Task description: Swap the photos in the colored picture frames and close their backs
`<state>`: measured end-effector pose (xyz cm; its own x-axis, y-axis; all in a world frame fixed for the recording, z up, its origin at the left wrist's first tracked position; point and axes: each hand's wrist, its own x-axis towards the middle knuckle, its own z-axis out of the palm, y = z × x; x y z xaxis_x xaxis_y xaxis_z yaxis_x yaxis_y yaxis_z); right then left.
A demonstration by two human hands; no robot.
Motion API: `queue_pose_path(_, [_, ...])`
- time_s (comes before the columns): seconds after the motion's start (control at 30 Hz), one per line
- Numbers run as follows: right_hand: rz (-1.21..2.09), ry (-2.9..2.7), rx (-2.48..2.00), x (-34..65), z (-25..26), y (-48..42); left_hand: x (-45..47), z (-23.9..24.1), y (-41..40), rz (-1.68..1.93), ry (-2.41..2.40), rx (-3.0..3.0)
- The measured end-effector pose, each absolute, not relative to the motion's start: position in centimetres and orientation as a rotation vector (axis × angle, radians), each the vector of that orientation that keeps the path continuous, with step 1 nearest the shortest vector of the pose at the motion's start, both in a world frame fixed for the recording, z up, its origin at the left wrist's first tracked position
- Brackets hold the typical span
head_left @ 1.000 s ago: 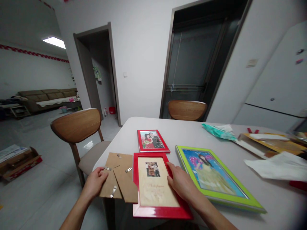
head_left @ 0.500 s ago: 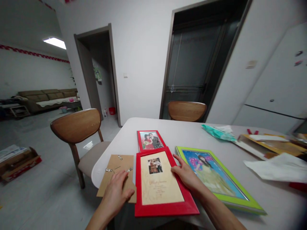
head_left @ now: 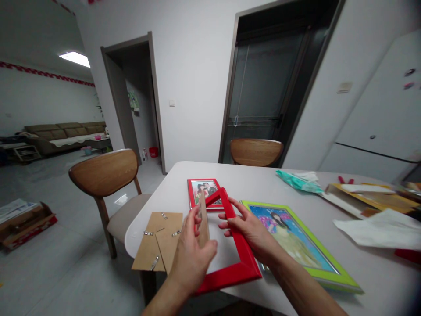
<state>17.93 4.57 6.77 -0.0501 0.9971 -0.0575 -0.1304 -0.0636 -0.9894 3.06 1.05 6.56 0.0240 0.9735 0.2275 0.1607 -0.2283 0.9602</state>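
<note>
— Where is our red rectangular picture frame point(head_left: 245, 259)?
— Tilted up above the white table's point(head_left: 263, 184) front edge. Our right hand point(head_left: 251, 230) grips its right rail.
— And our left hand point(head_left: 192, 254)?
— It pinches what seems to be the tan card insert point(head_left: 203, 219), held edge-on.

Head view, forward-down (close) over table point(head_left: 329, 303)

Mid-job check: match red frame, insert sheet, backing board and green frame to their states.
1 large red frame
2 insert sheet
3 brown backing board
4 green frame

A flat, at the left edge of the table
B tilted, right hand on its side rail
C flat, right of both hands
D on edge in the left hand

Pairs: 1-B, 2-D, 3-A, 4-C
</note>
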Motion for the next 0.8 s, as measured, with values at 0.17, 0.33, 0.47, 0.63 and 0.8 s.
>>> queue_pose_path(0.17, [0.848,-1.654,-1.609,20.6,4.3,5.4,-2.8,5.6,1.3,1.47,1.315,1.239])
queue_pose_path(0.33, [0.403,-2.111,-1.857,21.0,1.7,5.4,-6.5,0.7,1.3,1.415,1.429,1.119])
queue_pose_path(0.47, [0.259,-2.211,-1.928,20.5,0.6,5.5,-7.2,-2.1,1.0,1.338,1.588,1.294])
queue_pose_path(0.63, [0.212,-2.221,-1.978,20.5,0.5,5.5,-7.2,-1.9,0.3,1.22,1.793,1.728])
queue_pose_path(0.8, [0.166,-2.211,-1.914,20.3,0.6,5.1,-6.3,-1.9,-0.7,1.074,1.719,2.007])
